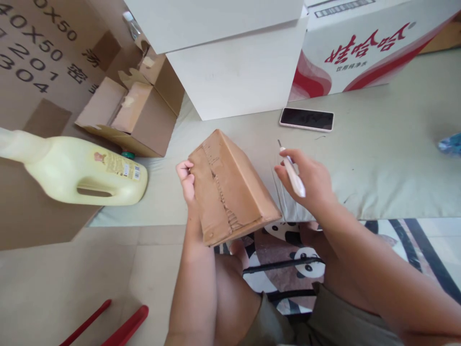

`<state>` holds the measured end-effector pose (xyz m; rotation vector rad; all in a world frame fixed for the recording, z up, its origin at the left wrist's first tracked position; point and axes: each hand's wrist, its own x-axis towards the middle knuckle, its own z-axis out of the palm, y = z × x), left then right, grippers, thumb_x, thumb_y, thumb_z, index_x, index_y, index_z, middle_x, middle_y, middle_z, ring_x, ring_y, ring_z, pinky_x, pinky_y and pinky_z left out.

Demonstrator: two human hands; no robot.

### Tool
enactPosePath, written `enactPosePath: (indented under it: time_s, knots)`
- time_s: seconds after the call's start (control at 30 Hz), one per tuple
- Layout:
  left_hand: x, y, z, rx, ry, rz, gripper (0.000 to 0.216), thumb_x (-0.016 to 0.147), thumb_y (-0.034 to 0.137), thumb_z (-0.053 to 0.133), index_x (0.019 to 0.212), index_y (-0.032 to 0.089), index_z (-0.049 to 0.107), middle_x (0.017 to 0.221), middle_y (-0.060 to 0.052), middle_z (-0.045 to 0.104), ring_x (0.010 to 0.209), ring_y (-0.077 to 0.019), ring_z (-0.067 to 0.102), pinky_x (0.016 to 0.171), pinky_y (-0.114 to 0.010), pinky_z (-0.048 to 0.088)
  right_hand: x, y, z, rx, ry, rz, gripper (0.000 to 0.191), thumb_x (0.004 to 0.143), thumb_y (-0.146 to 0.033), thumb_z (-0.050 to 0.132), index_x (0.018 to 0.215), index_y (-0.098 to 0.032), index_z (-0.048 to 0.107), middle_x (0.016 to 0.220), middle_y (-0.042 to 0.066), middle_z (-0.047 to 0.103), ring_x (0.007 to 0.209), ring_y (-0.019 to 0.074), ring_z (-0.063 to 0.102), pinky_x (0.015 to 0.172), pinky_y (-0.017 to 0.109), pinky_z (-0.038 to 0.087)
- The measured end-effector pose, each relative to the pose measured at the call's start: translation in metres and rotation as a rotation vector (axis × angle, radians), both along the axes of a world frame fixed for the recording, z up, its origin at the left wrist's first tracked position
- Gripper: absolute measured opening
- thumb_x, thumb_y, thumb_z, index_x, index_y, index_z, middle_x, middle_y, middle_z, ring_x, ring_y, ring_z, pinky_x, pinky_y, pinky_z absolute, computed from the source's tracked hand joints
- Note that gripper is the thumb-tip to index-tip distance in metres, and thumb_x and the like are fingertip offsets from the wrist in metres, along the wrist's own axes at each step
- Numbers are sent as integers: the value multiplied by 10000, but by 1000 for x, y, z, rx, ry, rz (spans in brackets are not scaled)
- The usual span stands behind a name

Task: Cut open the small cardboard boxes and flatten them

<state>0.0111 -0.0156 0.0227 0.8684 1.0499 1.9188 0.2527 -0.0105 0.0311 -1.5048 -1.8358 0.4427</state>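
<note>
A small brown cardboard box [230, 187] with torn tape along its top seam stands tilted in front of me, over my lap. My left hand [187, 180] grips its left edge, fingers curled round the corner. My right hand [306, 180] hovers just right of the box, closed on a white-handled craft knife [292, 174] whose thin blade points up and away. The blade is apart from the box.
A black phone [307, 118] lies on the grey mat [389, 163]. Behind it stand a white box [237, 77] and a red-and-white printed carton [363, 48]. An open brown box [137, 110] and a pale yellow jug [82, 168] lie left. Red handles [122, 327] poke in below.
</note>
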Motion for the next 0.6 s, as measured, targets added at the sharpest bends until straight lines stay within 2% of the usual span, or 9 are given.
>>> enactPosePath:
  time_s: [0.07, 0.13, 0.23, 0.33, 0.37, 0.43, 0.53, 0.6]
  knots:
    - [0, -1, 4, -14, -38, -7, 198, 664, 280, 608, 819, 233, 492, 788, 11, 490, 720, -147, 479, 652, -257, 415, 2, 5, -12, -127, -247, 74, 453, 861, -289, 565, 1295, -166, 602, 1145, 174, 704, 1043, 363, 657, 853, 514, 510]
    - [-1, -1, 5, -28, -58, -8, 192, 651, 254, 604, 810, 232, 497, 765, 16, 490, 697, -141, 478, 646, -251, 416, 1, 6, -20, -302, -364, 141, 565, 830, -176, 524, 1394, -162, 543, 1358, 192, 607, 1248, 420, 557, 964, 610, 459]
    - [-3, 0, 3, -16, -50, -8, 186, 641, 243, 588, 814, 233, 518, 760, 17, 482, 675, -136, 466, 639, -248, 416, -6, 3, -20, -480, -302, 242, 661, 801, -141, 510, 1457, -213, 498, 1566, 123, 407, 1457, 425, 321, 1124, 655, 314]
    - [-5, 1, 0, -17, -13, -7, 205, 618, 248, 587, 814, 229, 531, 772, 9, 473, 687, -140, 459, 635, -246, 415, -11, -3, -13, -496, -84, 323, 593, 807, -188, 502, 1392, -249, 576, 1598, 56, 363, 1523, 379, 169, 1203, 616, 202]
    - [-5, 1, 0, -24, -1, -5, 206, 614, 250, 586, 810, 227, 529, 774, 6, 472, 696, -143, 459, 637, -245, 415, -12, -4, -9, -505, 8, 342, 558, 811, -203, 495, 1355, -250, 606, 1589, 45, 384, 1524, 359, 177, 1213, 596, 197]
    - [-6, 2, 0, -41, 15, -6, 203, 616, 254, 583, 807, 225, 520, 786, -2, 482, 719, -151, 466, 651, -247, 420, -14, -6, -5, -576, 225, 375, 491, 823, -237, 481, 1286, -251, 644, 1512, 45, 492, 1475, 326, 320, 1198, 554, 270]
    - [-5, 2, 2, -51, 37, -3, 216, 609, 264, 586, 808, 225, 513, 804, -9, 490, 743, -158, 477, 666, -250, 422, -14, -7, -3, -729, 501, 363, 421, 865, -321, 477, 1259, -268, 618, 1289, 53, 652, 1245, 279, 566, 1038, 498, 468]
    - [-6, 2, 2, -61, 59, -8, 231, 603, 272, 589, 817, 227, 514, 806, -7, 482, 735, -156, 472, 664, -248, 418, -15, -7, -6, -780, 533, 298, 410, 861, -363, 530, 1255, -271, 589, 1244, 64, 658, 1174, 271, 590, 922, 459, 517]
